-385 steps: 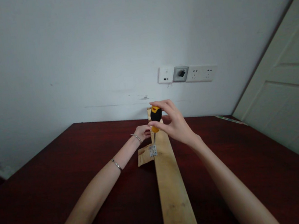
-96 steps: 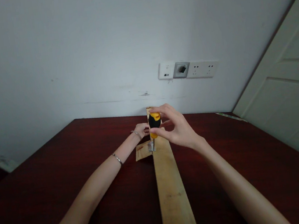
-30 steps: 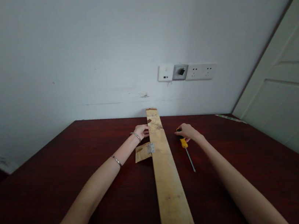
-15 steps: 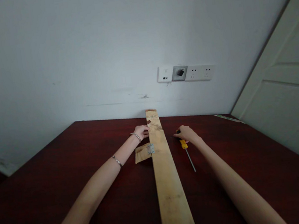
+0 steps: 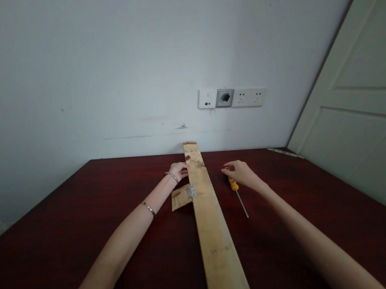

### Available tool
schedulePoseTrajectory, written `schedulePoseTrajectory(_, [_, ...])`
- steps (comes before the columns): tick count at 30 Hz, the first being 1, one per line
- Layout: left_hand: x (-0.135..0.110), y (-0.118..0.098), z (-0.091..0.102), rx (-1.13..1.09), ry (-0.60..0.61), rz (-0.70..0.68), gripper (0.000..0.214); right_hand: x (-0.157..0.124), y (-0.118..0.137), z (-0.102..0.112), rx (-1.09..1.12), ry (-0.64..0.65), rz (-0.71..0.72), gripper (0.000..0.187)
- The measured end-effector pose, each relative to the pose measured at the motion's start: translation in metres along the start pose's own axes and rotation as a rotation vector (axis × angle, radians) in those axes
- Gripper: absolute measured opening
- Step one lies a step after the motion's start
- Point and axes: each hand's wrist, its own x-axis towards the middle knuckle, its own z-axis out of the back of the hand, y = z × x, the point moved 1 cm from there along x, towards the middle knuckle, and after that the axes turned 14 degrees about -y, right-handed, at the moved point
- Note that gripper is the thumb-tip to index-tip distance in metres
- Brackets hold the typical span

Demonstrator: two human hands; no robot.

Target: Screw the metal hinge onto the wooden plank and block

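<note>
A long wooden plank [image 5: 213,237] runs away from me across the dark red table. My left hand [image 5: 178,169] is at its left edge near the far end, fingers bent against the wood and the fingertips partly hidden. Just nearer to me, a metal hinge [image 5: 191,191] joins the plank to a short wooden piece [image 5: 180,199] jutting out leftward. On the right, my right hand [image 5: 239,172] hovers over the handle end of a yellow-and-black screwdriver [image 5: 233,185], thumb and fingers apart. The screwdriver lies on the table, its shaft pointing towards me. Tiny specks beside the hand are too small to name.
A white wall [image 5: 126,77] rises behind the table [image 5: 154,274], with a row of sockets [image 5: 249,97] above its back edge. A white panelled door [image 5: 360,87] stands at the right. A flat pale strip [image 5: 285,152] lies by the back right corner.
My right hand's fingers have spread and moved slightly off the screwdriver handle. The view has shifted a little to the right; my left hand stays at the plank's edge.
</note>
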Motion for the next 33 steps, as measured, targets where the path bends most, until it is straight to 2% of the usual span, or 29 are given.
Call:
schedulePoseTrajectory(6, [0.003,0.001,0.001,0.022,-0.035,-0.018,0.027,-0.048,-0.002,-0.002,0.397,0.245,-0.204,0.047])
schedulePoseTrajectory(11, [0.000,0.001,0.002,0.024,-0.022,-0.034,0.025,-0.078,-0.006,-0.002,0.581,0.393,-0.356,0.055])
schedulePoseTrajectory(13, [-0.002,0.000,0.002,0.028,-0.011,-0.033,0.024,-0.083,-0.005,-0.003,0.626,0.442,-0.394,0.051])
schedulePoseTrajectory(16, [-0.006,-0.002,0.002,0.033,0.015,-0.031,0.025,-0.087,-0.001,-0.007,0.677,0.509,-0.411,0.032])
schedulePoseTrajectory(19, [-0.011,-0.004,0.002,0.026,0.045,-0.044,0.023,-0.088,-0.001,-0.014,0.712,0.554,-0.405,0.023])
schedulePoseTrajectory(25, [-0.012,-0.004,0.002,0.017,0.049,-0.055,0.019,-0.087,-0.005,-0.027,0.740,0.589,-0.393,0.025])
schedulePoseTrajectory(33, [-0.004,-0.004,0.002,0.044,-0.004,-0.032,0.027,-0.088,-0.003,-0.028,0.765,0.570,-0.392,0.022])
